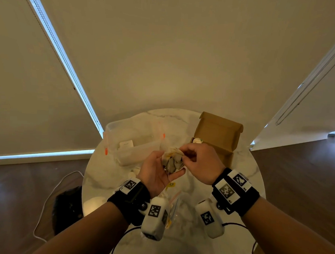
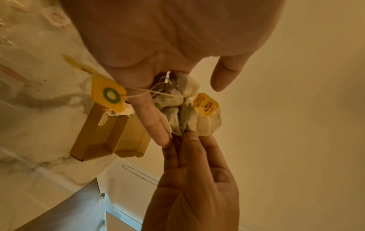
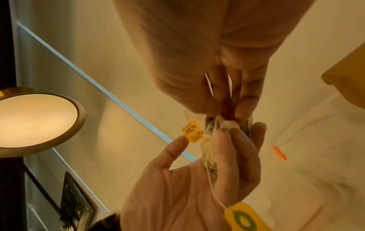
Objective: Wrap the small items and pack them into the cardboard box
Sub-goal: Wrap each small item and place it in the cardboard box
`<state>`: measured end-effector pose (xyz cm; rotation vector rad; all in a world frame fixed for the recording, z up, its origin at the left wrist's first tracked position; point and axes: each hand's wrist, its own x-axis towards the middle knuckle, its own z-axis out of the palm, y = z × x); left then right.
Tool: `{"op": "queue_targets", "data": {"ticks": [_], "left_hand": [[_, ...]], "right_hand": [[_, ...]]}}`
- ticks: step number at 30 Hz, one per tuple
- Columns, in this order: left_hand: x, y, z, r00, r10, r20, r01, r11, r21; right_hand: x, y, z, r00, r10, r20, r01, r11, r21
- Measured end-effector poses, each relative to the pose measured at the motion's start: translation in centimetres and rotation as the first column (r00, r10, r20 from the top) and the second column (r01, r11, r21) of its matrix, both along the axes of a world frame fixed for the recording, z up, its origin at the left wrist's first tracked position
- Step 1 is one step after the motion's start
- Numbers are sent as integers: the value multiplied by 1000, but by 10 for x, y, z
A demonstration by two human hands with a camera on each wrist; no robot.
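A bundle of tea bags (image 1: 174, 156) lies in my upturned left hand (image 1: 170, 166), whose fingers curl round it above the marble table. One yellow tag (image 1: 171, 184) dangles below on its string. My right hand (image 1: 183, 155) pinches the bundle's top right edge. In the left wrist view the tea bags (image 2: 175, 107) sit between my left hand (image 2: 192, 112) and the pinching right hand (image 2: 182, 137); a tag with a green ring (image 2: 107, 93) hangs free. The open cardboard box (image 1: 218, 133) stands behind my right hand and holds one wrapped item (image 1: 198, 140).
A clear plastic container (image 1: 134, 142) with orange clips (image 1: 105, 151) sits at the back left of the round table (image 1: 244, 169). A clear zip bag (image 1: 175, 203) lies between my wrists. A white cable (image 1: 48, 198) runs over the wooden floor on the left.
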<state>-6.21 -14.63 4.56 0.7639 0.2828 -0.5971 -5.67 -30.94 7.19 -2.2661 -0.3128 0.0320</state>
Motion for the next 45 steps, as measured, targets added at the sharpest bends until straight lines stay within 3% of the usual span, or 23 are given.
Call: {"op": "queue_targets", "data": {"ticks": [8,11,15,20,27,37,42,45], "left_hand": [[1,-7,-6,995,43,91,-58,984,171],[-1,-9,-5,991,39,128,-63,978,197],[-3,-10,-4,988,59,139,-83,980,179],[-1,-8,-6,989,127,75,-137,981,139],[1,-9,-5,991,126,35,-128,989,71],[0,-8,-6,980,87,178,-110,987,119],[2,-7,-10,975,120,186,-147,979,139],[2,-7,-11,970,138,199,-169,974,149]], "right_hand": [[0,-1,4,997,-23,-72,33,989,146],[0,0,2,996,-24,-86,35,991,133],[6,-5,1,987,-100,-126,118,983,142],[8,-12,3,956,-147,-255,224,924,310],[4,-9,10,934,-154,-324,298,834,464],[4,-8,11,934,-228,-273,329,848,415],[9,-10,12,899,-348,-266,434,786,440],[13,-16,20,891,-342,-300,453,716,531]]}}
